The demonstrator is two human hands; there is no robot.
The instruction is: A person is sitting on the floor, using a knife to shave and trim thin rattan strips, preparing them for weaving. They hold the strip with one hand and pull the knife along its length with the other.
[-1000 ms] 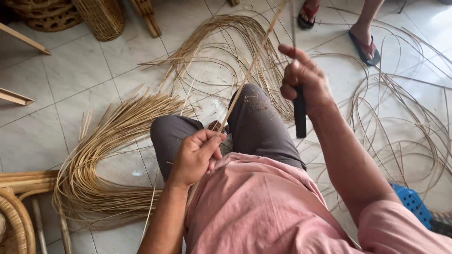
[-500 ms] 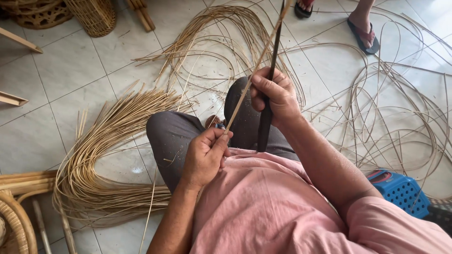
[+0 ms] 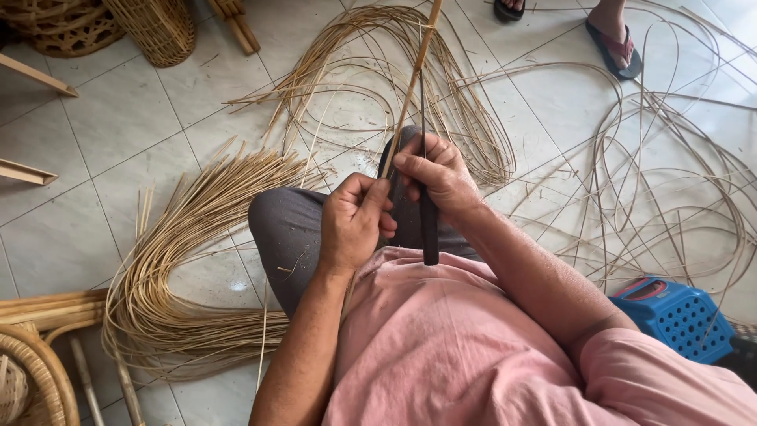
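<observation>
left hand (image 3: 352, 221) grips rattan strip (image 3: 410, 87) just beside right hand (image 3: 434, 177) holding knife (image 3: 428, 225).

The rattan strip (image 3: 412, 83) runs off the top edge — its far end unseen. The knife (image 3: 427, 225) blade sits half buried under the right hand (image 3: 432, 175), and another person's sandalled feet (image 3: 613, 43) are cropped at the frame's top.

A pink short-sleeved shirt (image 3: 441, 339) is worn, with dark grey trousers (image 3: 292, 229) flecked by pale shavings; both forearms are left bare.
</observation>
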